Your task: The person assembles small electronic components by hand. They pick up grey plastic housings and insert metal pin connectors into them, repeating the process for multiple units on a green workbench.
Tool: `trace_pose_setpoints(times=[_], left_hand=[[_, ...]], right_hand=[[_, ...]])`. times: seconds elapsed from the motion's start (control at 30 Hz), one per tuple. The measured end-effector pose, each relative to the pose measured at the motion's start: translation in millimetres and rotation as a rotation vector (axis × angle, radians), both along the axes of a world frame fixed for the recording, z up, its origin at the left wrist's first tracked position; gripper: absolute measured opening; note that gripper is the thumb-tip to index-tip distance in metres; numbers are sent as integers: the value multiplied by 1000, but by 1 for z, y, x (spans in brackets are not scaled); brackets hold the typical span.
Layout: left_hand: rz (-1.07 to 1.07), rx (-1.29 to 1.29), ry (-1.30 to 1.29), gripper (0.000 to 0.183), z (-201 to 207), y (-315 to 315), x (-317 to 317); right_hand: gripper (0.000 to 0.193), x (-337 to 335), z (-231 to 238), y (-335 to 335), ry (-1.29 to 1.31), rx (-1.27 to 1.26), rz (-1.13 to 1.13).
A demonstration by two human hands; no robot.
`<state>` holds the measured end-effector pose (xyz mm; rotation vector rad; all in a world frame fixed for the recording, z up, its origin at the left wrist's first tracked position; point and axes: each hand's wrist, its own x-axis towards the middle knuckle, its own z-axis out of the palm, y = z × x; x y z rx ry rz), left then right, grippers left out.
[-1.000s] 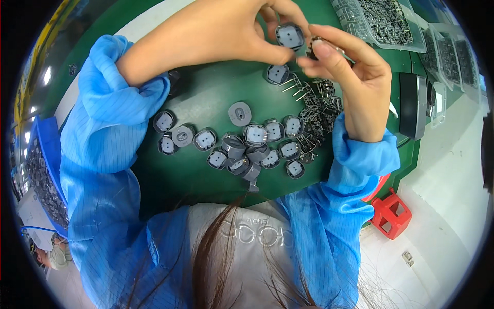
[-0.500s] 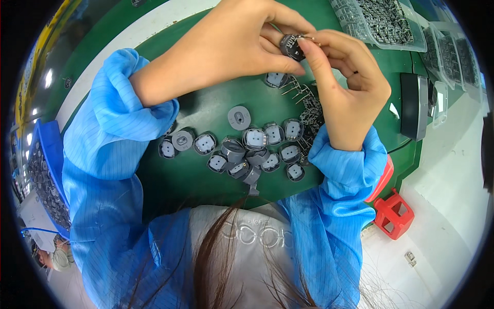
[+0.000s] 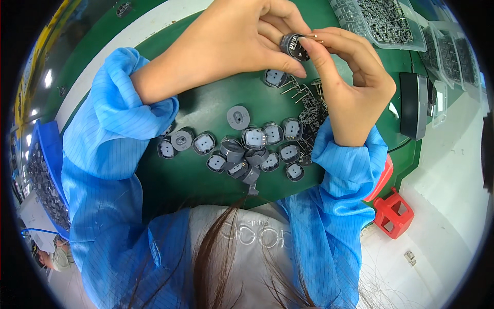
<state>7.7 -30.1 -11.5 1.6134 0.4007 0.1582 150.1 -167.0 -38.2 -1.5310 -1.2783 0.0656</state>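
Observation:
My left hand (image 3: 226, 46) is closed around a small round dark-grey plastic housing (image 3: 291, 46), its open side turned to the right. The thumb and fingers of my right hand (image 3: 355, 77) pinch a part at the housing's open side, mostly hidden by the fingertips; thin metal pins (image 3: 317, 38) stick out there. Just below the hands lies another round housing (image 3: 275, 77) with a light-grey inside. A heap of small dark parts with metal pins (image 3: 311, 116) lies beside my right wrist. Several grey housings (image 3: 254, 138) are scattered and partly stacked nearer to me on the green table (image 3: 206, 110).
Clear plastic boxes of small metal parts (image 3: 386, 23) stand at the far right, near a black box-shaped object (image 3: 413, 105). A red plastic holder (image 3: 393, 213) is at the right edge. To the left, a blue bin (image 3: 49, 139) holds many grey parts. Another person's arm (image 3: 54, 257) shows at lower left.
My right hand has shifted slightly right, and the housing has turned a little, showing more of its open side. Dark parts at the far left have moved down and left.

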Motion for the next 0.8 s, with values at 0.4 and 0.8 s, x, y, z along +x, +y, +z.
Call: trace_pose_setpoints(times=[0.4, 0.8], left_hand=[[-29, 110, -98, 33, 1, -6, -5], [-81, -197, -159, 35, -20, 13, -3]], right_hand=[[18, -1, 3, -1, -115, 3, -3], [30, -1, -1, 2, 69, -16, 123]])
